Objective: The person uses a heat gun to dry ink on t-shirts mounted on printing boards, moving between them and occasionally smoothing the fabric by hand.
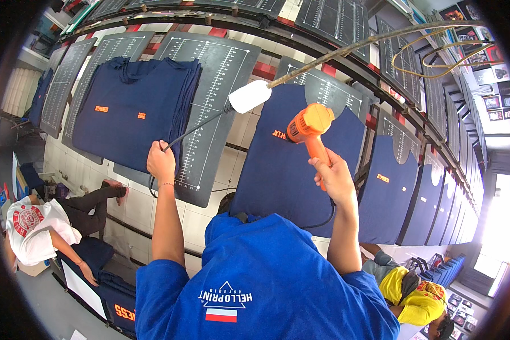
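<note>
- Holds one orange heat gun (313, 120) in right hand (334, 175), closed round handle (318, 149); points it toward orange print (278, 134) on one navy shirt (269, 175).
- Grips one black cord (196, 129) in left hand (161, 162), closed; links to one white connector (250, 97).
- Shares room with two co-workers (38, 231).

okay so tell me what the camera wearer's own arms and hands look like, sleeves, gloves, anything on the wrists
Short blue sleeves cover the upper arms. The left hand and right hand wear no gloves. A thin band crosses the left wrist.
</note>
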A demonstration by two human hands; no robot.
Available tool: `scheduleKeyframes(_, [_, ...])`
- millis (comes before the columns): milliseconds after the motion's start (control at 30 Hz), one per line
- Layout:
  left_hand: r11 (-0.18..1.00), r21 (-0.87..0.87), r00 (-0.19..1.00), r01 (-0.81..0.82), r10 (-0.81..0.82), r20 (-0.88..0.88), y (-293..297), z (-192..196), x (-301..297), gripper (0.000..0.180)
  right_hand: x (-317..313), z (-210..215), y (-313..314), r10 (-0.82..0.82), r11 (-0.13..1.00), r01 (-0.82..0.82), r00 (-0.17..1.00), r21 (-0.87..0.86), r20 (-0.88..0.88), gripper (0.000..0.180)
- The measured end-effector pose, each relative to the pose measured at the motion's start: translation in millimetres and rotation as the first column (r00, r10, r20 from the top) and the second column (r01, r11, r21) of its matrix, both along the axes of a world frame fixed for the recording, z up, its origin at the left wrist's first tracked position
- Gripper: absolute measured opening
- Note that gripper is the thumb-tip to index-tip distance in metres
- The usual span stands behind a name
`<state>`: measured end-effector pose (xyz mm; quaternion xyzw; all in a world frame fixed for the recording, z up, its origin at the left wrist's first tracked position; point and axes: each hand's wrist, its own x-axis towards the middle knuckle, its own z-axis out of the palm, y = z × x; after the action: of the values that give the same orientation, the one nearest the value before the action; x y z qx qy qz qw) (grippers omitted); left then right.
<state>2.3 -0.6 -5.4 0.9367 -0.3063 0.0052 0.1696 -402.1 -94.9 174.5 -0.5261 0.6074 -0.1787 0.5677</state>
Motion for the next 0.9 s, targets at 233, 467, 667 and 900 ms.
scheduleKeyframes(233, [1.0,0.003,1.0,-0.004,0.004,-0.01,-1,5,-3,0.032,-2,-5,2,-0.015,0.999,0.015,1.0,-0.037,0.009,0.034])
scheduleKeyframes(467, [1.0,-0.009,1.0,0.009,-0.009,-0.002,0,1,-1,0.032,0,0,7,-0.042,0.998,0.042,0.999,-0.055,0.003,0.036])
scheduleKeyframes(667, [1.0,-0.025,1.0,0.01,-0.01,0.028,0,2,-3,0.03,-4,-2,10,-0.077,0.996,0.079,0.996,-0.036,0.043,0.038])
scheduleKeyframes(900, [1.0,-0.013,0.999,0.017,-0.016,0.043,1,-2,-1,0.03,-6,-2,10,-0.073,0.997,0.073,0.997,-0.02,-0.011,0.04])
